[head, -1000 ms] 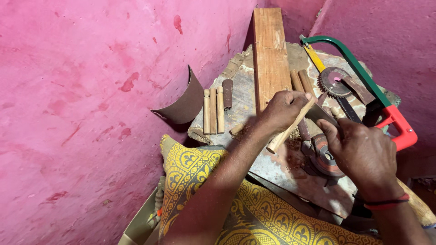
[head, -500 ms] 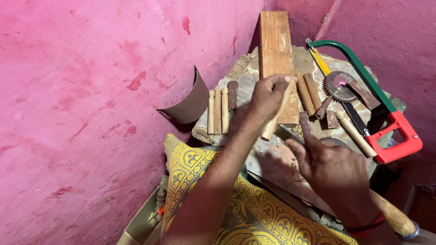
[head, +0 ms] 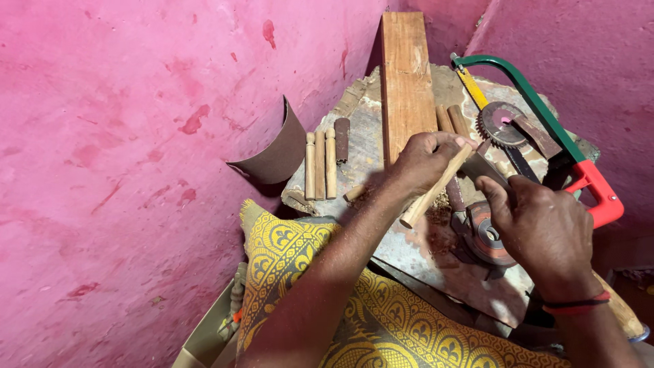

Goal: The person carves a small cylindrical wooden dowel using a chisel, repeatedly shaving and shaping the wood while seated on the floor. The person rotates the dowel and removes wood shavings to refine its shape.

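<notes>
A: Head view, the only one. Our left hand (head: pixel 426 160) is closed around a wooden stick (head: pixel 436 187), gripping its upper end. The stick's long axis runs diagonally: top end by the fingers, up and to the right; free end pointing down-left toward us.

B: Right hand (head: pixel 541 232)?

A: Just right of the stick, fingers curled. It seems to hold a flat blade (head: pixel 487 167) whose tip touches the stick's upper part, but the grip itself is hidden, so we can't tell for sure. The left hand is the one carrying the stick; the right is just beside it.

B: Surroundings?

A: Stone bench (head: pixel 422 255) with wood shavings under the stick. Long plank (head: pixel 407 82) behind the left hand. Three turned pegs (head: pixel 320 163) lie side by side to the left, well apart. Hacksaw (head: pixel 545 126) and a toothed disc (head: pixel 501 123) on the right. A round grinding disc (head: pixel 487 235) sits just under our right hand.
</notes>
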